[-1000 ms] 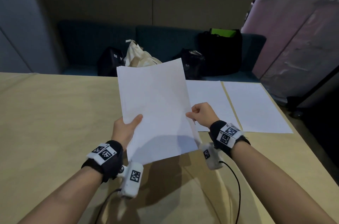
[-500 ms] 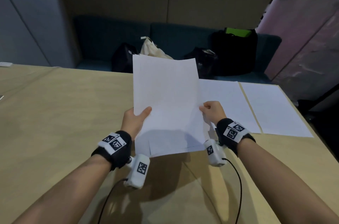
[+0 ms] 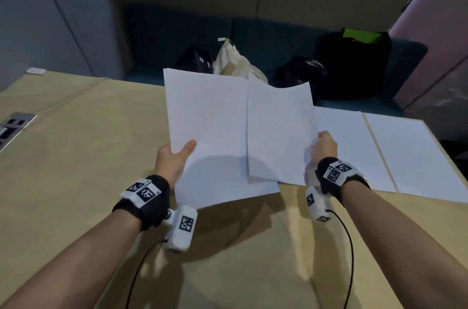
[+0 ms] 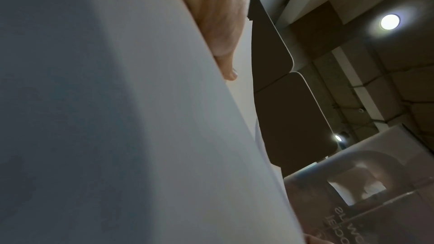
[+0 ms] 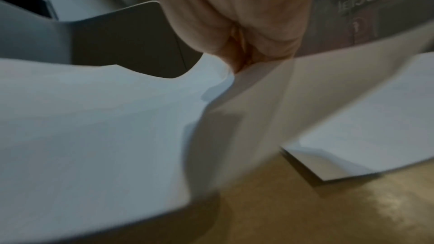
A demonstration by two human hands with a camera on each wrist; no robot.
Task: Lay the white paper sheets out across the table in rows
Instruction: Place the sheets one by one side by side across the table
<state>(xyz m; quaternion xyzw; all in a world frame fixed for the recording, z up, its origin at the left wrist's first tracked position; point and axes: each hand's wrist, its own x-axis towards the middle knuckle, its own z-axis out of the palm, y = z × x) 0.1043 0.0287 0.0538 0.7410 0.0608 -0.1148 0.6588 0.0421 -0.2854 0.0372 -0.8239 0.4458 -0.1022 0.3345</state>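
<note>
My left hand (image 3: 177, 157) grips a stack of white paper sheets (image 3: 207, 131) by its left edge, thumb on top, held tilted above the table (image 3: 76, 157). The stack's underside fills the left wrist view (image 4: 105, 118). My right hand (image 3: 325, 146) pinches the right edge of a single white sheet (image 3: 281, 131), which is pulled to the right and still overlaps the stack. The right wrist view shows the pinching fingers (image 5: 244, 49) on that sheet (image 5: 258, 108). Two laid sheets lie flat side by side at the table's right: one (image 3: 354, 151) and another (image 3: 415, 157).
A power socket panel (image 3: 12, 126) is set in the table at the far left, with a cable running nearby. Beyond the far edge, a dark sofa (image 3: 266, 38) holds black bags (image 3: 352, 65) and a cream cloth bag (image 3: 233, 60). Bare wood spans the table's left and near side.
My right hand has drawn the top sheet to the right, off the stack, which was whole a second ago. The head view has swung left.
</note>
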